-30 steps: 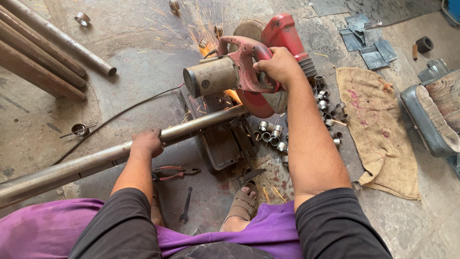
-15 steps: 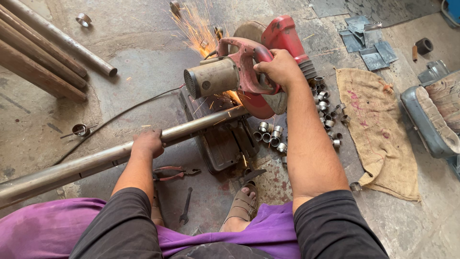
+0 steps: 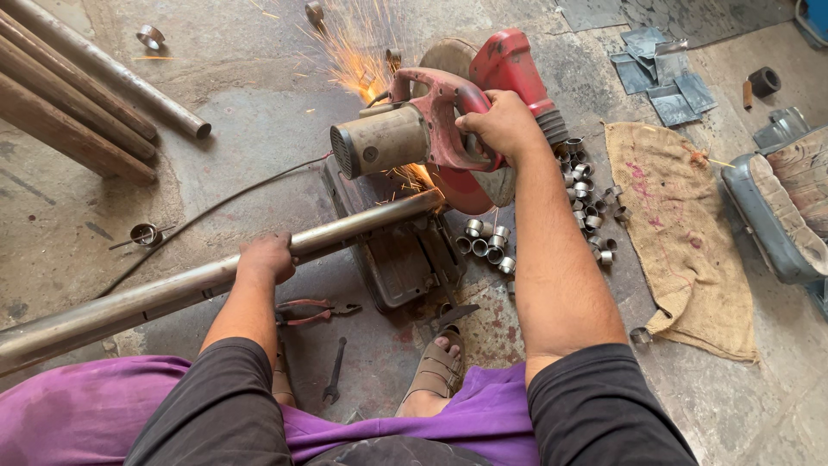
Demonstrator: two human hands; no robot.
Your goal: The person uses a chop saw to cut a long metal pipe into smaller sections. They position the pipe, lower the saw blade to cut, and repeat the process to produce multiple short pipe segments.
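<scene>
The work sits on a stained concrete floor (image 3: 259, 129), where the right hand (image 3: 500, 125) is clamped on the handle of a red saw (image 3: 448, 121) that throws sparks (image 3: 362, 52) beyond it, and the left hand (image 3: 267, 257) grips a long pipe (image 3: 155, 298) whose far end lies under the blade. Cut rings (image 3: 582, 185) are heaped just right of the right forearm, with a sack (image 3: 677, 233) farther right. Pliers (image 3: 310, 309) and a spanner (image 3: 335, 371) lie just below the left hand, spare pipes (image 3: 78, 95) well above it, and a cable (image 3: 216, 207) runs between.

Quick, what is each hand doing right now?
Left hand: closed on the steel pipe.
Right hand: closed on the red saw handle.
</scene>
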